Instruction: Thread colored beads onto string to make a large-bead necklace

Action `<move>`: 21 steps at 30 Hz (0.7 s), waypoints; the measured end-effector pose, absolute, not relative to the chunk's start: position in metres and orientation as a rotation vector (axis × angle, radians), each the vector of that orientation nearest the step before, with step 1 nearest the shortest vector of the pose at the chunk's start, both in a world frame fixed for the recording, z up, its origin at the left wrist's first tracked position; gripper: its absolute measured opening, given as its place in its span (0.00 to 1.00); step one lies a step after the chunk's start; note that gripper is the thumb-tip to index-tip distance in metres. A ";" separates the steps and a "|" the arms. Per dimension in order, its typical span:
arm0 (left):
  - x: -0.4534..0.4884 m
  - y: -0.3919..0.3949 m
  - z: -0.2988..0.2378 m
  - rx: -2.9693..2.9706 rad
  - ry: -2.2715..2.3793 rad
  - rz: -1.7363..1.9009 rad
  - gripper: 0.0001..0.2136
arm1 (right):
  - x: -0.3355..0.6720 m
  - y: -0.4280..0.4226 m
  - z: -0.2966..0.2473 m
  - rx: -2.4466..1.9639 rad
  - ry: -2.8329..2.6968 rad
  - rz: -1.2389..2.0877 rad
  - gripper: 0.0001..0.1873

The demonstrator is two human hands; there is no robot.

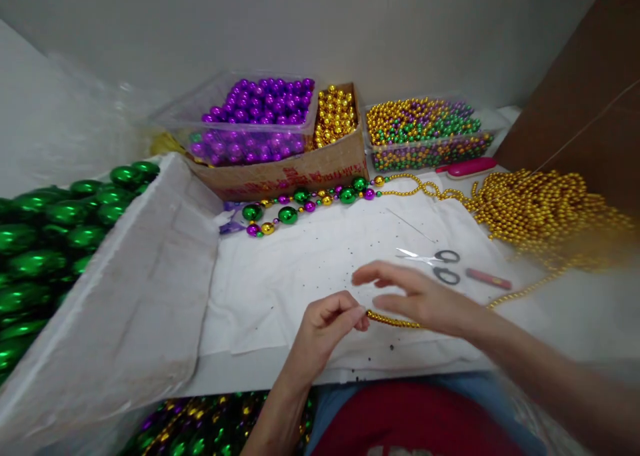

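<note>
My left hand point(336, 319) is closed in a pinch at the end of a gold bead string point(393, 321), low over the white cloth point(280, 283). The string runs rightward, passes beneath my right wrist and leads toward the gold bead pile point(550, 209). Just above the string, my right hand point(417, 296) hovers with its fingers apart and nothing visible between them. Beyond it lie open scissors point(440, 259) with dark handles, and a red lighter-like stick point(489, 279). A thin needle-like rod point(411, 225) rests farther back on the cloth.
Behind the cloth stretches a mixed bead garland point(310, 206). Clear tubs hold purple beads point(265, 106) and small mixed beads point(425, 126); a cardboard box point(280, 176) stands there too. A white foam box point(140, 289) with green beads point(65, 216) borders the left. A pink-handled tool point(470, 167) lies back right.
</note>
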State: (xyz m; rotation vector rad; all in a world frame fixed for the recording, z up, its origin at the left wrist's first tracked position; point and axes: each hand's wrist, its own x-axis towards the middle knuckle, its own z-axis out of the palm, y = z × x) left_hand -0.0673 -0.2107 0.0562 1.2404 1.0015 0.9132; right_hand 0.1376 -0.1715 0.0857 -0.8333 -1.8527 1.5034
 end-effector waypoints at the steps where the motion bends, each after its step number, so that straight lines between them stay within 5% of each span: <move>1: -0.069 -0.211 0.059 1.228 0.980 0.907 0.09 | 0.131 -0.177 0.077 -0.767 -1.776 1.664 0.15; 4: -0.074 -0.212 0.057 1.049 0.921 0.896 0.07 | 0.118 -0.192 0.051 -0.757 -1.561 1.953 0.10; 10: -0.076 -0.226 0.028 0.639 0.930 0.593 0.10 | 0.114 -0.229 0.037 -1.247 -1.904 1.469 0.04; 17: -0.078 -0.239 0.008 1.028 1.151 0.321 0.12 | 0.113 -0.258 0.014 -1.283 -1.962 1.601 0.07; 21: -0.082 -0.242 -0.006 1.127 1.180 0.257 0.12 | 0.121 -0.229 0.014 -1.290 -2.101 1.327 0.07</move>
